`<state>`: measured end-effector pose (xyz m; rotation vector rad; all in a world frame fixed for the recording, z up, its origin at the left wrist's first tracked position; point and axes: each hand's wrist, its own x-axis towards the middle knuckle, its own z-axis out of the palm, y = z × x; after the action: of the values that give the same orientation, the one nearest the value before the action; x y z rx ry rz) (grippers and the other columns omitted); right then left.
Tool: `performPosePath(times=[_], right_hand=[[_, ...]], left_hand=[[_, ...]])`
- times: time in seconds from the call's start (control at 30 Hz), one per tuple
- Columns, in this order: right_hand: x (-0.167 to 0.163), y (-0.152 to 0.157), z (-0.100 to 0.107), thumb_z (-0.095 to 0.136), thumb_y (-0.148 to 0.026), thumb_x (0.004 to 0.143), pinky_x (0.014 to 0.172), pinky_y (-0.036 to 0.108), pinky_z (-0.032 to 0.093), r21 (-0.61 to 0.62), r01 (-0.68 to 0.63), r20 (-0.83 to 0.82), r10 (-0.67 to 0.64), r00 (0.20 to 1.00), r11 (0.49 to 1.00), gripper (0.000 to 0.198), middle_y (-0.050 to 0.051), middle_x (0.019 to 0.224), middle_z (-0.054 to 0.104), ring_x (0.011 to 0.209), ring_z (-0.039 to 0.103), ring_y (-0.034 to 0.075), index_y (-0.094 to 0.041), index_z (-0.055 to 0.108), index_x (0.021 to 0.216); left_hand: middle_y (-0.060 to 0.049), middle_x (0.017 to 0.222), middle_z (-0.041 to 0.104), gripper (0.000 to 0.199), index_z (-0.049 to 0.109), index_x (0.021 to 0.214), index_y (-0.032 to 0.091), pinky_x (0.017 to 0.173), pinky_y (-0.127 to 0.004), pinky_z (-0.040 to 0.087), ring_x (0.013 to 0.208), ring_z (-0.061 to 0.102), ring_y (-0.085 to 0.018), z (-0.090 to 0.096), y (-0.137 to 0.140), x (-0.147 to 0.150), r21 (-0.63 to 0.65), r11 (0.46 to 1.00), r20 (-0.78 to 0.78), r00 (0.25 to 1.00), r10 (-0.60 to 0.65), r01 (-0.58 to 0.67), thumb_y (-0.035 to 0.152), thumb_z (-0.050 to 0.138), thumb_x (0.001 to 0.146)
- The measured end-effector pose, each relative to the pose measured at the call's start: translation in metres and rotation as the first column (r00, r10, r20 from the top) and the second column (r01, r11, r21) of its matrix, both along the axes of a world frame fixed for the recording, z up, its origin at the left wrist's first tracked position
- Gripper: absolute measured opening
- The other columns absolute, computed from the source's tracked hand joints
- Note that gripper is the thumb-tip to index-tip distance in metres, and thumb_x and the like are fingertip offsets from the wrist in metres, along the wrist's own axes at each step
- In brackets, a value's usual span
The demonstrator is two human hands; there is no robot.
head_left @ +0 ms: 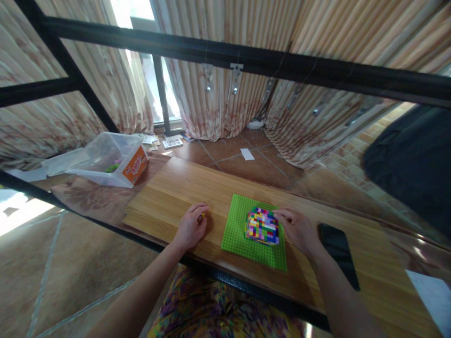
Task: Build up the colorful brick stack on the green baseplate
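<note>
A green studded baseplate lies on the wooden tabletop. On it stands a block built of many small coloured toy bricks. My right hand reaches in from the right, its thumb and forefinger pinched together at the block's upper right corner. Whether a brick sits between those fingertips is hidden. To the left of the baseplate, my left hand rests near the tabletop with its fingers curled round a small yellow brick, of which only a bit shows.
A black phone lies right of my right hand. Beyond the board's left end stands a clear plastic box with an orange label and some green pieces inside. A black metal bar crosses above the table. White paper lies at the far right.
</note>
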<state>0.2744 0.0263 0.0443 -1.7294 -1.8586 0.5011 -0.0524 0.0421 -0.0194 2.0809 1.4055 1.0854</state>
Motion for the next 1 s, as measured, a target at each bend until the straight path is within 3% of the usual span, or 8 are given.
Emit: performPosePath(times=[0.27,0.4,0.5,0.57,0.67,0.77,0.87,1.0], right_hand=[[-0.001,-0.002,-0.004,0.051,-0.04,0.085,0.08,0.033,0.051,-0.008,0.022,-0.066,-0.022,0.998,1.0,0.03,0.006,0.097,0.073,0.089,0.067,0.02,-0.022,0.074,0.089],[0.005,-0.007,-0.007,0.051,-0.046,0.086,0.079,0.037,0.053,0.06,0.129,-0.145,-0.12,0.982,0.99,0.037,0.009,0.105,0.073,0.09,0.068,0.022,-0.02,0.072,0.104],[0.003,-0.013,0.003,0.048,-0.049,0.088,0.079,0.039,0.053,0.127,0.239,-0.163,-0.217,0.962,0.963,0.043,0.011,0.103,0.073,0.087,0.068,0.023,-0.017,0.07,0.107],[-0.009,-0.017,0.015,0.049,-0.047,0.088,0.082,0.039,0.052,0.177,0.243,-0.149,-0.218,0.964,0.954,0.039,0.01,0.099,0.073,0.088,0.067,0.023,-0.018,0.071,0.104],[-0.045,-0.023,0.032,0.05,-0.041,0.09,0.084,0.036,0.051,0.228,0.14,-0.167,-0.103,0.981,0.963,0.03,0.008,0.098,0.072,0.092,0.066,0.022,-0.021,0.071,0.097],[-0.093,-0.025,0.033,0.047,-0.034,0.092,0.086,0.034,0.049,0.187,-0.047,-0.161,0.078,0.984,0.981,0.026,0.006,0.098,0.071,0.093,0.065,0.02,-0.024,0.07,0.098],[-0.138,-0.02,0.014,0.047,-0.024,0.092,0.085,0.032,0.048,0.103,-0.226,-0.112,0.237,0.965,0.969,0.024,0.006,0.097,0.07,0.092,0.064,0.018,-0.023,0.069,0.098],[-0.174,-0.003,-0.018,0.047,-0.014,0.089,0.084,0.029,0.046,0.001,-0.3,-0.022,0.3,0.954,0.954,0.025,0.006,0.1,0.067,0.093,0.061,0.018,-0.021,0.068,0.102]], left_hand=[[-0.009,0.113,0.064,0.03,0.064,0.102,0.017,0.1,-0.036,0.05,0.107,0.062,-0.02,-0.002,0.002,0.001,0.008,1.0,0.003,1.0,0.007,-0.007,0.008,0.049,0.079],[-0.009,0.113,0.064,0.034,0.065,0.104,0.017,0.1,-0.037,0.05,0.108,0.061,-0.02,-0.002,0.002,0.0,0.013,1.0,0.012,1.0,0.003,-0.003,0.006,0.049,0.076],[-0.009,0.115,0.064,0.039,0.064,0.106,0.017,0.101,-0.037,0.05,0.11,0.061,-0.021,-0.003,0.001,0.0,0.0,1.0,0.016,1.0,0.001,-0.001,0.003,0.048,0.072],[-0.01,0.117,0.063,0.042,0.064,0.107,0.016,0.102,-0.038,0.049,0.112,0.06,-0.021,-0.003,0.0,0.0,-0.017,1.0,0.019,1.0,0.0,0.0,0.002,0.048,0.07],[-0.011,0.12,0.061,0.048,0.063,0.111,0.015,0.104,-0.04,0.047,0.115,0.058,-0.022,-0.003,-0.001,0.001,-0.038,0.999,0.028,1.0,-0.005,0.006,0.0,0.048,0.068],[-0.011,0.122,0.06,0.054,0.061,0.114,0.017,0.105,-0.041,0.047,0.116,0.058,-0.022,-0.001,-0.003,0.001,-0.053,0.999,0.044,0.999,-0.005,0.008,-0.001,0.048,0.064],[-0.011,0.123,0.059,0.059,0.059,0.116,0.017,0.105,-0.042,0.046,0.117,0.056,-0.022,0.001,-0.004,0.001,-0.06,0.998,0.056,0.998,-0.019,0.023,-0.002,0.048,0.062],[-0.013,0.126,0.056,0.061,0.056,0.12,0.016,0.104,-0.041,0.047,0.118,0.056,-0.022,0.002,-0.003,0.001,-0.062,0.998,0.091,0.996,-0.02,0.026,-0.001,0.048,0.062]])
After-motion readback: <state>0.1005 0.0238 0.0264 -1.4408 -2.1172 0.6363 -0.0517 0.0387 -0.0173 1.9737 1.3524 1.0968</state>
